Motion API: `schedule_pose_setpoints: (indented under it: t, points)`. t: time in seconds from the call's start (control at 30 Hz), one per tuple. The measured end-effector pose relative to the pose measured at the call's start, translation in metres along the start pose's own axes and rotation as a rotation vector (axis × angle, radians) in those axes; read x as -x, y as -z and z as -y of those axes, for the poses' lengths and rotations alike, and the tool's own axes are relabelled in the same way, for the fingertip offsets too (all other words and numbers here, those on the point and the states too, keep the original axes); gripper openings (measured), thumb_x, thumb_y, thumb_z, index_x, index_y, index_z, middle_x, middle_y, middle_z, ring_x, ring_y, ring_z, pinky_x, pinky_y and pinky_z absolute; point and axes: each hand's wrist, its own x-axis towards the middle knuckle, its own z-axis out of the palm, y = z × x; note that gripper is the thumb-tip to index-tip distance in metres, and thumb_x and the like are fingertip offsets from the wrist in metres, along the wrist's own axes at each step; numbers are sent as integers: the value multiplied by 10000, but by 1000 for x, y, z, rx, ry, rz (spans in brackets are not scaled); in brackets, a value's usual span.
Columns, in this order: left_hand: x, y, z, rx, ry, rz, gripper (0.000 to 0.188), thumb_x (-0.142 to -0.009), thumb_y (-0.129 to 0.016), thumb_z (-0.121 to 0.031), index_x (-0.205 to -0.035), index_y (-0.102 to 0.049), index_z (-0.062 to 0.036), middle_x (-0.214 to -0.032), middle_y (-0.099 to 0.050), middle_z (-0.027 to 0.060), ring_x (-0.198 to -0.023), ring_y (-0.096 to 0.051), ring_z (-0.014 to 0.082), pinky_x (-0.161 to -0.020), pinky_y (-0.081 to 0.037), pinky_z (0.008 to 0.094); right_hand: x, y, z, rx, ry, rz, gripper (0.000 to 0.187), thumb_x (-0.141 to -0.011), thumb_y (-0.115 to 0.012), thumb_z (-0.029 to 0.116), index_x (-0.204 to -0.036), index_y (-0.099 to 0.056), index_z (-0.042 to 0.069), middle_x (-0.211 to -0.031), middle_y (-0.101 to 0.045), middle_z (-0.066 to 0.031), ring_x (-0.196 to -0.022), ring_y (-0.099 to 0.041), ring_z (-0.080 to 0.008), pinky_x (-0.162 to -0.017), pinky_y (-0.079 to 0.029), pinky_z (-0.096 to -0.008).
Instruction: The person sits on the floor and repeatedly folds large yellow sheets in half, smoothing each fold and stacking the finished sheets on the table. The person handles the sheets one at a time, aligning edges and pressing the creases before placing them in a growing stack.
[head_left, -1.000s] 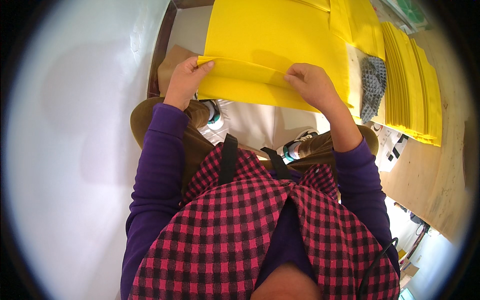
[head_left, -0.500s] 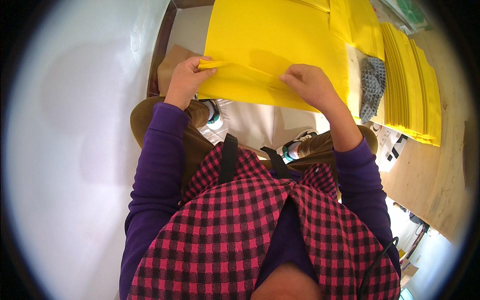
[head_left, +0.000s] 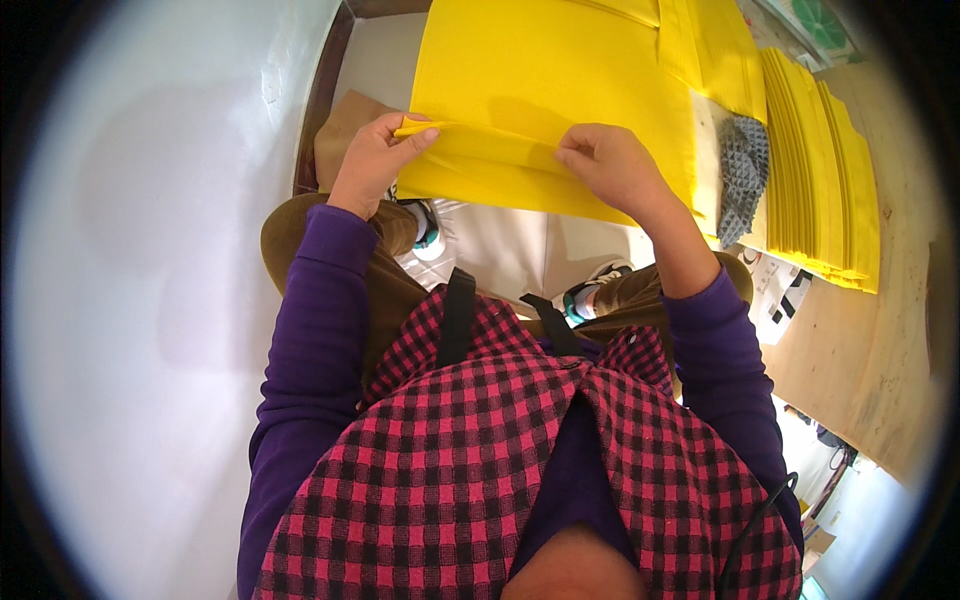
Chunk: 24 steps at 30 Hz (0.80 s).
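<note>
A wide sheet of yellow fabric [head_left: 540, 70] lies before me, its near part hanging over the edge above my shoes. My left hand [head_left: 378, 160] pinches a fold at the fabric's left edge between thumb and fingers. Along the same raised fold, farther right, my right hand [head_left: 612, 165] has thumb and fingertips pressed together on the cloth. Between the two hands the fold runs as a shallow ridge. How many layers the fingers grip is hidden.
To the right, a stack of folded yellow fabric [head_left: 815, 170] rests on a wooden table [head_left: 850, 350]. A crumpled grey patterned cloth [head_left: 743, 180] lies between the stack and the sheet. Brown paper [head_left: 345, 135] sits left of my left hand, beside a white wall [head_left: 160, 250].
My right hand has shifted slightly left and up along the fold. The fold between the hands looks a little straighter. My left hand has barely moved.
</note>
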Motion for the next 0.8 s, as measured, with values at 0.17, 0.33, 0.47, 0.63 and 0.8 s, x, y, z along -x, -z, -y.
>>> schedule_pose_setpoints:
  t: [0.17,0.33,0.47,0.63,0.8]
  points:
    - [0,0,-1,-26,-27,50,319,-825,-741,-158,-1078,-638,7,-959,-648,28,-848,-583,94,-779,-466,230,-3,1,0,0,40,-39,206,-848,-629,251,-883,-678,54,-770,-662,-140,-705,-629,-310,-646,-495,-388]
    - [-3,0,3,8,-26,37,270,-846,-704,-103,-1076,-635,21,-944,-657,30,-832,-587,84,-762,-468,216,-4,1,0,1,30,-39,210,-849,-628,254,-879,-675,52,-772,-662,-137,-707,-627,-308,-645,-493,-386]
    - [-4,-1,7,14,-25,8,259,-854,-679,-67,-1083,-623,41,-951,-659,39,-832,-584,83,-756,-466,216,-3,1,2,16,24,-30,211,-850,-628,257,-880,-675,54,-775,-662,-136,-712,-627,-308,-647,-492,-385]
    - [-5,-1,11,14,-54,-5,285,-842,-683,-51,-1095,-608,57,-960,-659,53,-832,-586,88,-752,-467,220,-2,1,3,27,19,-11,211,-852,-627,257,-883,-674,54,-783,-665,-136,-720,-630,-307,-651,-493,-383]
    - [-8,1,15,-15,-62,9,295,-805,-703,-43,-1077,-623,42,-942,-652,49,-823,-585,92,-742,-469,222,-1,1,3,14,8,9,213,-854,-626,256,-888,-676,52,-795,-668,-135,-728,-633,-303,-656,-494,-382]
